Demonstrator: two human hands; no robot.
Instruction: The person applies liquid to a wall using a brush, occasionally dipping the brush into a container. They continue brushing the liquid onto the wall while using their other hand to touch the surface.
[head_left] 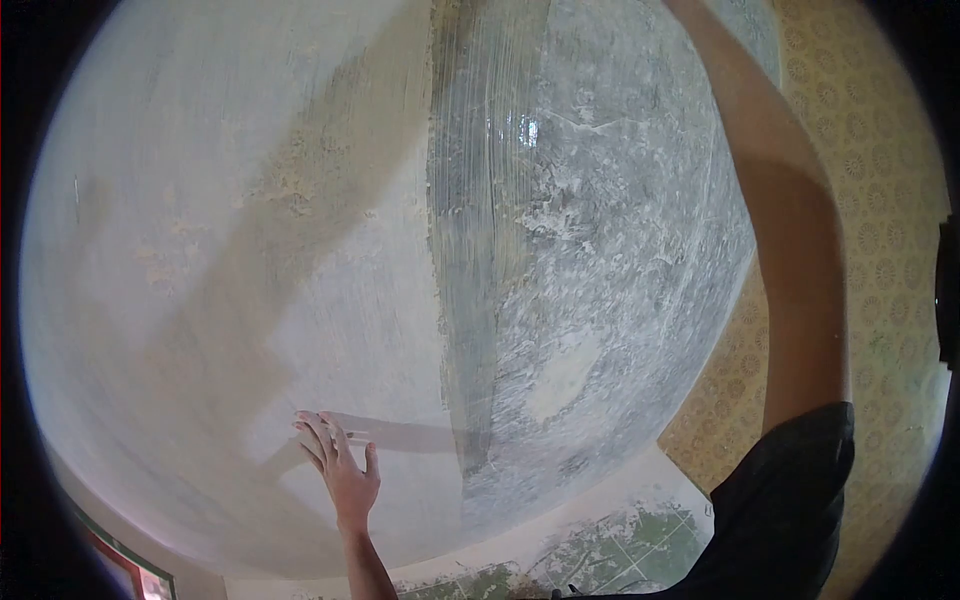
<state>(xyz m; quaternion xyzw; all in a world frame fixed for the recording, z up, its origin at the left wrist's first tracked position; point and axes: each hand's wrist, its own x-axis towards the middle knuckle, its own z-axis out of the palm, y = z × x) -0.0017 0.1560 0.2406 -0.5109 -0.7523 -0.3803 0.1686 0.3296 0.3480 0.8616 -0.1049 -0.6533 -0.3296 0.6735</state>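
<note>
Plaster ceiling [250, 200], grey scraped patch [600, 250] right of centre; patterned wallpaper [880, 200] at right. Left hand [340, 465] open, fingers flat on ceiling. Right arm [790, 230] raised; hand out of view.

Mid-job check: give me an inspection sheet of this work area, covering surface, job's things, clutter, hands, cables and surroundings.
Surface: plastered surface, pale and smooth on the left; a grey, glossy, streaked patch on the right with white flecks.
Job's things: no tool seen; whatever the right hand may hold is out of frame.
Clutter: nothing seen.
Hands: left hand open, fingers spread, flat against the pale area, casting a shadow. Right arm reaches up past the top edge; that hand is not in view.
Cables: nothing seen.
Surroundings: patterned yellow wallpaper on the right; green and white patches at the bottom; dark sleeve.
</note>
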